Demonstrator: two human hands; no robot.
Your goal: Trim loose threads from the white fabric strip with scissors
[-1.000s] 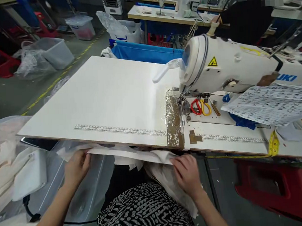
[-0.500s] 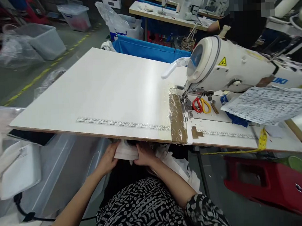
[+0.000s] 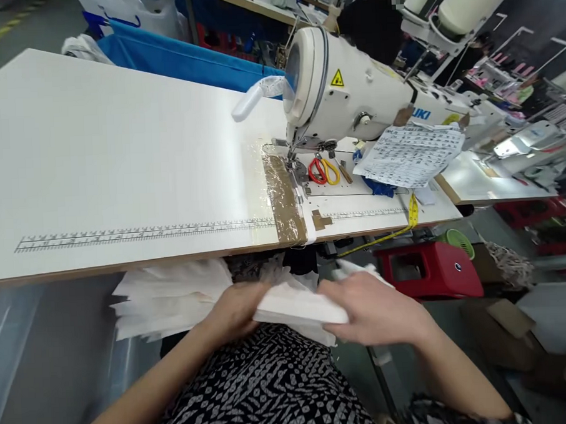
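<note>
A bundle of white fabric pieces stretches between my two hands, just in front of the table edge and above my lap. My left hand is closed on its left end. My right hand, slightly blurred, grips the right end, and a white flap sticks out behind it. More layered white fabric spreads to the left of my left hand, below the tabletop. Above and beyond my hands stands a white sewing machine on the white table.
Red and yellow scissors lie beside the needle area. A printed paper sheet hangs by the machine, with a yellow tape measure below it. A red stool stands at right. A blue fabric bin sits behind the table.
My hands came out from under the table edge with the white fabric and moved apart. More layered fabric now shows at left. The view has turned to the right.
</note>
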